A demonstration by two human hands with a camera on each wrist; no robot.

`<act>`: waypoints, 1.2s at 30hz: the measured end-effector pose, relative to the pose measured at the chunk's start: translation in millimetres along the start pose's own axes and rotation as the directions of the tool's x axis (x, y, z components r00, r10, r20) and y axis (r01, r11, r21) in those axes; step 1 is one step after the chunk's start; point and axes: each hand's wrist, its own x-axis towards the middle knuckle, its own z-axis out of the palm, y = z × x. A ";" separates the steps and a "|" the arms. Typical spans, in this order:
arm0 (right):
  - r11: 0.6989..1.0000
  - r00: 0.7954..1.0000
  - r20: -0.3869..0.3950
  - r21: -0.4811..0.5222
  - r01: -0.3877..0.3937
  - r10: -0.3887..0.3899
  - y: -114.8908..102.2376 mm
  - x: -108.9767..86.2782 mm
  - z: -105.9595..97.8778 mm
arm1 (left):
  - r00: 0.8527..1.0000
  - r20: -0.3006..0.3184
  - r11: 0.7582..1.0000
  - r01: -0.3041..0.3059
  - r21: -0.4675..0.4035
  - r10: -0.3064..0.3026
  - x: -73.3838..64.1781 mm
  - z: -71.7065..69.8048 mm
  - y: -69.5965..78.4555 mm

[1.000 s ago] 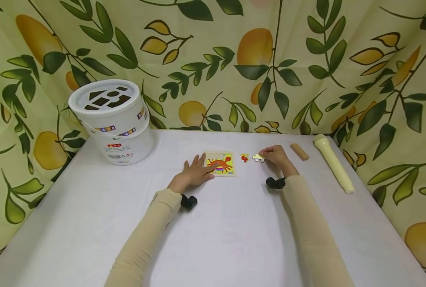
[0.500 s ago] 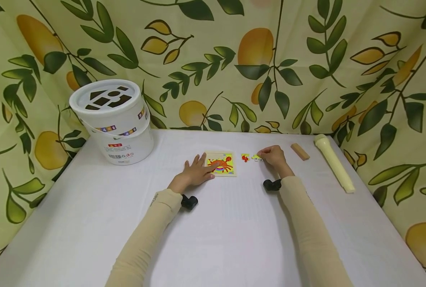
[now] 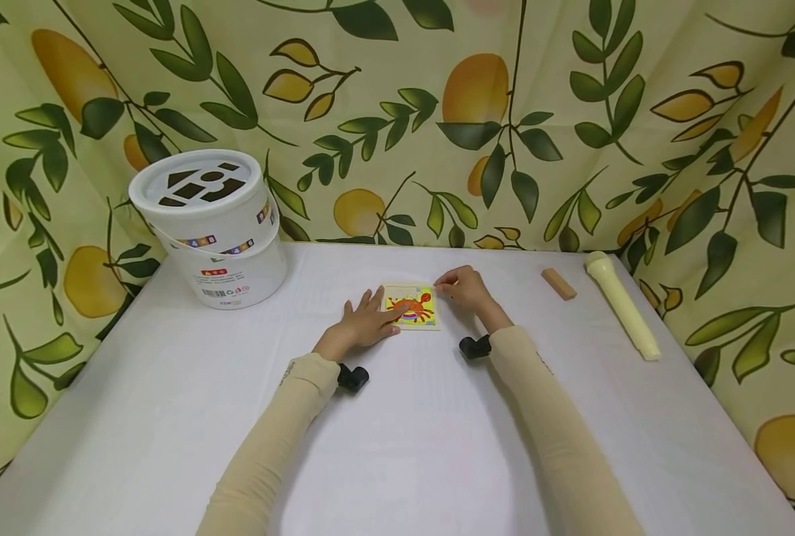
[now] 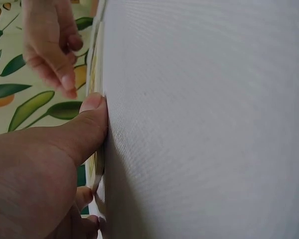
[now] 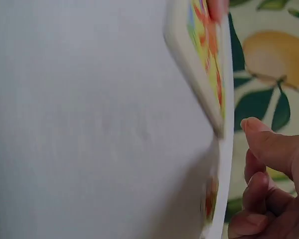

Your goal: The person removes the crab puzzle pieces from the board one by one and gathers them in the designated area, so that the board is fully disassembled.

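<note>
My left hand [image 3: 364, 320] lies with fingers spread across the left part of a square wooden puzzle [image 3: 419, 307], its thumb at the near edge. The puzzle shows a red-orange crab-like animal on yellow. Over the puzzle's upper right corner, my right hand [image 3: 466, 289] brings thumb and forefinger close together. Whether anything small is between those fingertips cannot be told. In the right wrist view a red and yellow puzzle piece [image 5: 209, 199] lies on the table beside the puzzle, with a pale blurred bit below it. My right hand hides that spot in the head view.
A white bucket [image 3: 230, 275] with a shape-hole lid stands at the back left. To the right lie a brown wooden block [image 3: 559, 284] and a long cream-coloured stick with a rounded head [image 3: 621, 305]. A leaf-patterned curtain [image 3: 384, 149] hangs behind the white table [image 3: 411, 447].
My right hand has left the yellow piece and moved left to the puzzle's upper right corner, covering the spot where both loose pieces lay. My left hand has stayed in place.
</note>
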 end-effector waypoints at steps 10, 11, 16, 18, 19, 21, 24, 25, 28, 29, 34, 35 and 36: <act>0.993 0.994 0.087 -0.087 0.080 -0.072 -18.5 3.7 25.1 | 1.000 -0.011 1.000 -0.002 0.014 0.002 -0.1 -1.7 1.6; 0.992 0.993 0.089 -0.095 0.082 -0.074 -18.9 3.3 26.2 | 1.000 -0.011 1.000 -0.003 0.016 0.003 -0.1 -1.2 1.3; 0.984 0.990 0.084 -0.130 0.121 -0.111 -19.5 1.7 30.0 | 1.000 -0.019 1.000 -0.001 0.014 0.001 -0.5 2.2 0.4; 0.981 0.989 0.081 -0.140 0.132 -0.122 -18.8 1.3 31.1 | 1.000 -0.026 1.000 -0.006 0.017 0.006 -0.7 3.5 0.2; 0.981 0.989 0.080 -0.141 0.135 -0.124 -18.5 1.2 31.5 | 1.000 -0.028 1.000 -0.010 0.018 0.010 -0.9 4.0 0.0; 0.980 0.989 0.079 -0.142 0.137 -0.126 -17.5 0.9 32.1 | 0.999 -0.028 0.999 -0.018 0.030 0.019 -1.1 4.9 -0.1; 0.981 0.989 0.078 -0.136 0.138 -0.128 -16.6 1.1 32.6 | 0.999 -0.027 0.999 -0.023 0.040 0.024 -0.6 5.5 -0.1; 0.981 0.989 0.072 -0.132 0.139 -0.131 -16.8 1.2 32.4 | 0.999 -0.029 0.999 -0.023 0.042 0.024 -0.4 5.4 0.0; 0.982 0.988 0.054 -0.119 0.148 -0.142 -16.0 1.8 31.3 | 0.999 -0.030 0.999 -0.016 0.046 0.017 0.5 5.3 0.5; 0.982 0.988 0.046 -0.115 0.153 -0.148 -15.9 1.7 30.6 | 1.000 -0.029 0.999 -0.012 0.041 0.013 0.6 5.3 0.8; 0.980 0.981 -0.014 -0.064 0.190 -0.192 -15.1 1.3 24.7 | 1.000 -0.018 1.000 0.005 0.014 -0.005 -0.1 4.5 0.9; 0.979 0.980 -0.022 -0.046 0.196 -0.198 -15.4 1.5 23.4 | 1.000 -0.018 1.000 0.007 0.016 -0.007 -0.5 4.3 0.7; 0.979 0.978 -0.028 -0.025 0.204 -0.205 -15.6 2.0 22.1 | 1.000 -0.017 1.000 0.011 0.014 -0.010 -0.9 3.9 0.4</act>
